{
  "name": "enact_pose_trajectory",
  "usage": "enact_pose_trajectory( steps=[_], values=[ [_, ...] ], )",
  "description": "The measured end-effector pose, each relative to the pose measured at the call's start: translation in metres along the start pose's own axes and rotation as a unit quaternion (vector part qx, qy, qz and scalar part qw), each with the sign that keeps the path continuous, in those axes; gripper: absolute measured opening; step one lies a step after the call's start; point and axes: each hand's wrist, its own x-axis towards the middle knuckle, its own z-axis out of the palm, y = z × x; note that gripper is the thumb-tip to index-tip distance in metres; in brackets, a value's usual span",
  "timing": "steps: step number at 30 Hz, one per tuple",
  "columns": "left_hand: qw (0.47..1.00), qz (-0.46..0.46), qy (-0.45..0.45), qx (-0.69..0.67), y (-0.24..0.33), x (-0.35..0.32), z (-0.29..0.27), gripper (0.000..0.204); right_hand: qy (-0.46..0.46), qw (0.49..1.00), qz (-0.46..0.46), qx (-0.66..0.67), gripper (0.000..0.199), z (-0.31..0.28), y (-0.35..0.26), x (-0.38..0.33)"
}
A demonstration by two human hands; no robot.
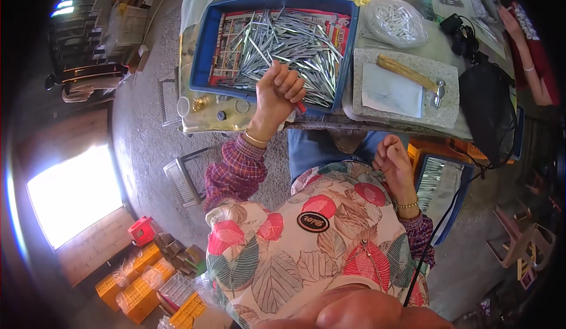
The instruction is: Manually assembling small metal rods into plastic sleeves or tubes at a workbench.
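My left hand (279,91) is closed over the near edge of a blue tray (201,55). A short red end, like a tool handle, shows below its fingers; the rest is hidden in the fist. Newspaper (227,52) lines the tray, and a loose heap of slim silvery metal pieces (318,52) lies on it. In front of my body, below the table edge, my right hand (394,161) is raised with its fingers curled in. Whether anything small is between those fingers cannot be made out.
Right of the tray, a hammer (407,73) lies across a stone slab (445,102) and white sheet (383,93). Behind are a plastic bag of small pieces (396,22) and a black bag (486,102). Another blue tray (453,217) stands lower right. Another person's arm (526,55) appears far right.
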Motion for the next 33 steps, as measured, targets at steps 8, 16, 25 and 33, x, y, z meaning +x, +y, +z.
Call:
enact_pose_trajectory(
  steps=[8,16,25,33],
  values=[
    [1.0,0.003,-0.001,-0.002,-0.001,-0.001,-0.001,0.041,-0.022,0.971,-0.064,-0.229,0.006,-0.006,0.008,0.003],
    [1.0,0.001,0.002,0.005,-0.002,0.0,-0.002,0.041,-0.027,0.943,-0.086,-0.319,0.01,-0.01,0.005,0.003],
    [0.719,0.088,-0.026,0.689,0.005,0.01,0.009,0.015,-0.027,0.961,-0.035,-0.273,0.005,-0.013,0.01,0.005],
    [0.426,0.117,-0.137,0.887,-0.016,0.038,-0.015,0.018,0.024,0.954,-0.02,-0.298,0.006,-0.015,0.009,0.006]
  ],
)
